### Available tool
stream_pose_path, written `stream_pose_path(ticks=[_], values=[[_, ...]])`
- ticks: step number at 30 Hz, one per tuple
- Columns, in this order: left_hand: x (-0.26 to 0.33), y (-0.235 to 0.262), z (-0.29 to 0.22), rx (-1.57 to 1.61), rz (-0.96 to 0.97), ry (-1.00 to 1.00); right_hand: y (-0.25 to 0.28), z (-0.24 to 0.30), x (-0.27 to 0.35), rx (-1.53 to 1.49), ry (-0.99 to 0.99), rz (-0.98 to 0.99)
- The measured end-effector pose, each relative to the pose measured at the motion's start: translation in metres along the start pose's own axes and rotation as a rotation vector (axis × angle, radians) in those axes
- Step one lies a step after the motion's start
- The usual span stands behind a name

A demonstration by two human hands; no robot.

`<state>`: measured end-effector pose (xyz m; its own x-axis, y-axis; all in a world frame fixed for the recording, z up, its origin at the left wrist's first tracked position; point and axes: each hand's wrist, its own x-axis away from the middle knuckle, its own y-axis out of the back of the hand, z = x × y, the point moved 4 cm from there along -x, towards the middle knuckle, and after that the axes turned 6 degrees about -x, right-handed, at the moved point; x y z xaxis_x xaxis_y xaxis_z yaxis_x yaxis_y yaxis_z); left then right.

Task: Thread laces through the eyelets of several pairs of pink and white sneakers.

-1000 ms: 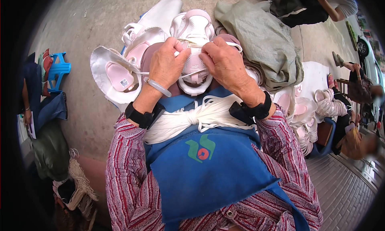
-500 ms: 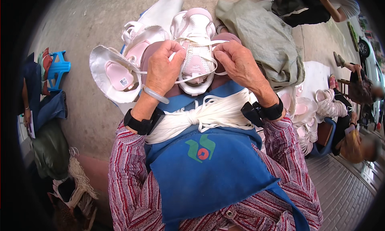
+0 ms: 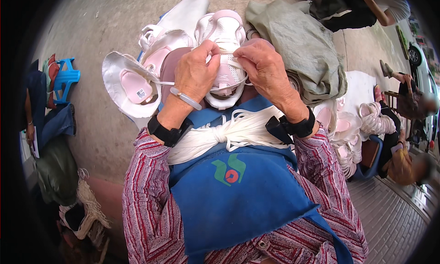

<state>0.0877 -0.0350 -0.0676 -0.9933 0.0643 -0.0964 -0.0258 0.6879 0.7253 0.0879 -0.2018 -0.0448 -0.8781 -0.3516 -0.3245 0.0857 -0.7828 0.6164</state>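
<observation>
A white and pink shoe upper (image 3: 224,57) rests on my lap. My left hand (image 3: 195,76) pinches a white lace (image 3: 231,64) at the upper's left side. At the right side my right hand (image 3: 266,69) grips the same lace near the eyelets. Both hands press against the upper. A bundle of white laces (image 3: 224,133) lies across my blue apron (image 3: 238,190) just below my wrists.
More white and pink uppers (image 3: 133,83) lie on the concrete to the left. A grey-green sack (image 3: 302,44) sits at the right, next to a pile of uppers (image 3: 343,135). A blue plastic stool (image 3: 66,78) stands far left. Another person (image 3: 403,154) sits at the right edge.
My hands have shifted up the upper and drawn closer together at its top, pulling the lace. The upper has stayed on my lap.
</observation>
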Motion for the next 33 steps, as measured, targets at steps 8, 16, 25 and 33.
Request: stream_pose_path(ticks=[8, 16, 25, 33], values=[[-0.004, 0.009, -0.007, -0.083, 0.071, -0.168, -0.006, 0.008, -0.002, 0.104, -0.066, 0.041], [-0.008, 0.014, -0.011, -0.261, 0.208, -0.222, -0.009, 0.005, -0.002, 0.086, -0.101, 0.071], [-0.012, 0.014, -0.014, -0.303, 0.205, -0.264, -0.018, 0.009, -0.002, 0.161, -0.127, 0.013], [-0.008, 0.015, -0.011, -0.264, 0.123, -0.217, -0.019, 0.015, -0.003, 0.202, -0.124, 0.059]])
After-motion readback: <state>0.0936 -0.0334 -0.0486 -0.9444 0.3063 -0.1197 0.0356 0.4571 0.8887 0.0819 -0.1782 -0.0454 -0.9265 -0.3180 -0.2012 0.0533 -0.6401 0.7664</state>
